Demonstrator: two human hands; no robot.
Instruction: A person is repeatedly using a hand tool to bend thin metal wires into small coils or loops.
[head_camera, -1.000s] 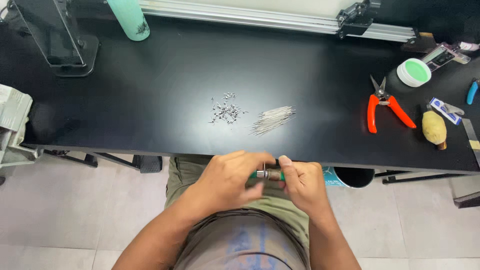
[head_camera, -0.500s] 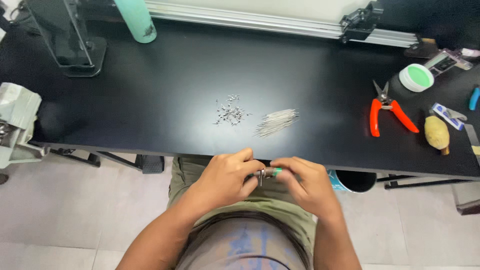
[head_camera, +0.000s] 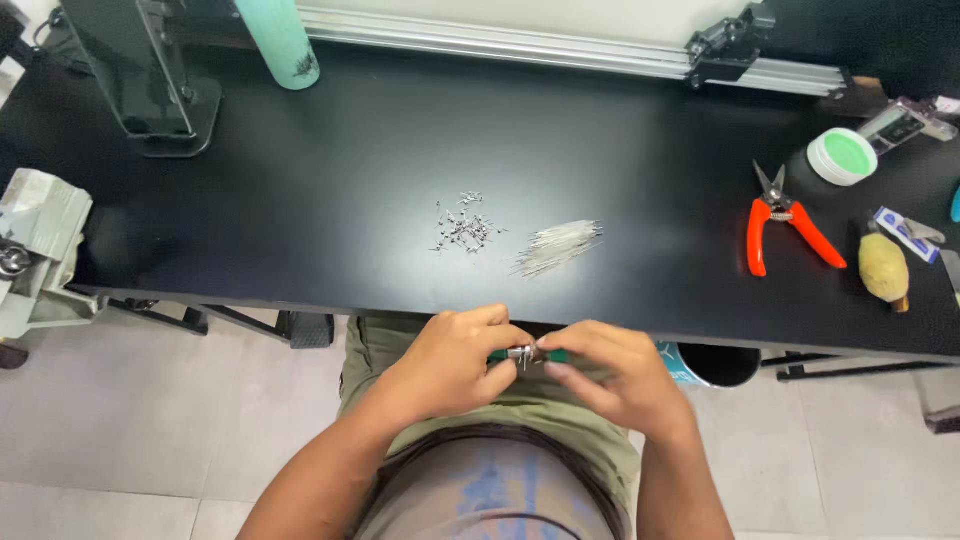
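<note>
I am watching both hands working below the near edge of the black table (head_camera: 300, 200), over the lap. The left hand (head_camera: 450, 362) and right hand (head_camera: 610, 380) are pinching together on a small green-handled tool with a metal tip (head_camera: 522, 355), fingers curled tight around it. On the table just beyond the hands, a scatter of tiny metal pieces (head_camera: 466, 224) and a bundle of thin wire lengths (head_camera: 558, 246) are lying untouched, so much of the work looks to be remaining. Far right of them, orange-handled snips (head_camera: 782, 226) are resting unused.
</note>
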